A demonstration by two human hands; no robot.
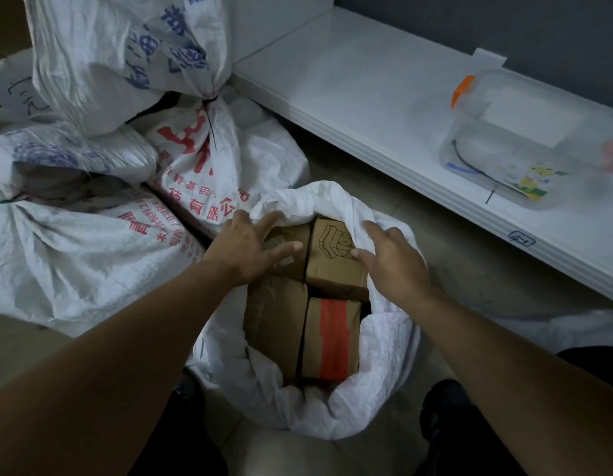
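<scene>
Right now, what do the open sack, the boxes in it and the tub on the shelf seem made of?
Open sack: probably woven plastic, matte white; fine weave and stiff crinkles show. Boxes: brown cardboard, matte, with creased edges. Tub: clear glossy plastic; contents show through.

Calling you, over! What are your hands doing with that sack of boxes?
Both open: left hand spread over far-left box, right hand on sack rim and printed box. Four cardboard boxes showing. Sack mouth unblocked.
</scene>
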